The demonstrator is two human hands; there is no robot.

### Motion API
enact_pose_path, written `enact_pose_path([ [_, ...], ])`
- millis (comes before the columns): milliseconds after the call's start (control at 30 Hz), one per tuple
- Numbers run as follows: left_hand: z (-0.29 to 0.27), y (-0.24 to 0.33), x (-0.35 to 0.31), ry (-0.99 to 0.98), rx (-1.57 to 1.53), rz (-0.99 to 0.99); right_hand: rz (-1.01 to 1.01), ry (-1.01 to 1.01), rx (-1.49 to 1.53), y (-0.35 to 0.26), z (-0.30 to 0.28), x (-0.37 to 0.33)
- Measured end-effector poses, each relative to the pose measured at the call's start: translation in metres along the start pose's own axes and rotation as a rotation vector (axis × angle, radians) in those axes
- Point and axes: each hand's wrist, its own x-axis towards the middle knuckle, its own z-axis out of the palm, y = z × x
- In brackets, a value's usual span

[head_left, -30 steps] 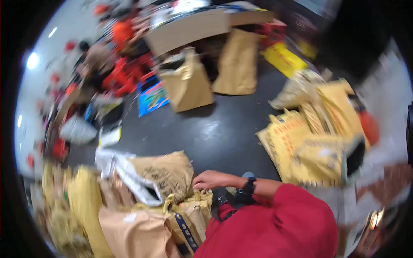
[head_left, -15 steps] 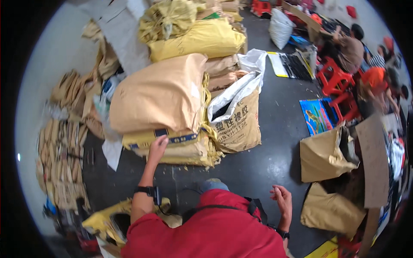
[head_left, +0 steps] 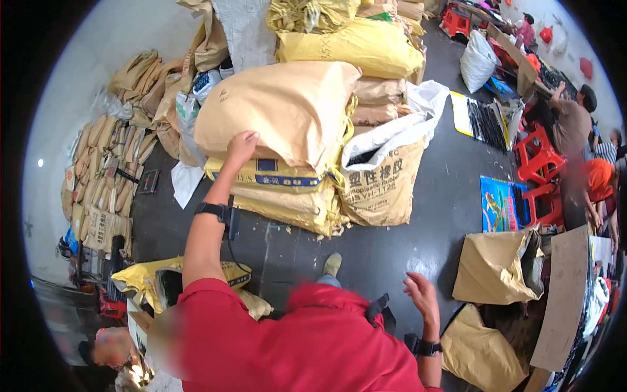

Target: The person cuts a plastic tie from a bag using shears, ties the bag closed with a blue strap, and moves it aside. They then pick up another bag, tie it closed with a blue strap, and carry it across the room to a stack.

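Brown paper sack (head_left: 281, 104) by my left hand (head_left: 241, 148), grip unclear; I'd add my empty, half-uncurled right hand (head_left: 423, 295) for even support.

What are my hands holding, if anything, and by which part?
Your left hand is at the near side of the top brown sack; whether it grips cannot be told. Your right hand holds nothing.

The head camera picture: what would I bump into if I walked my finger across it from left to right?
Pile of bags → white scrap → left hand → shoe → right hand → blue picture sheet → brown board.
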Motion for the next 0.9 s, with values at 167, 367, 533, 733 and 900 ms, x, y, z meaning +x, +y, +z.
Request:
enact_pose_path([
  [167,-0.013,0.006,0.082,-0.258,0.378,0.331,-0.516,-0.035,-0.656,-0.129,0.094,0.099],
  [367,0.022,0.023,0.167,-0.448,0.471,0.451,-1.056,0.117,-1.2,-0.211,0.196,0.226],
  [533,0.051,0.024,0.228,-0.344,0.266,0.379,-1.112,-0.025,-0.975,-0.205,0.223,0.272],
  [733,0.094,0.013,0.182,-0.291,0.474,0.603,-1.031,-0.023,-0.727,-0.165,0.21,0.255],
  [900,0.096,0.006,0.211,-0.356,0.411,0.557,-0.971,-0.08,-0.661,-0.202,0.207,0.27],
])
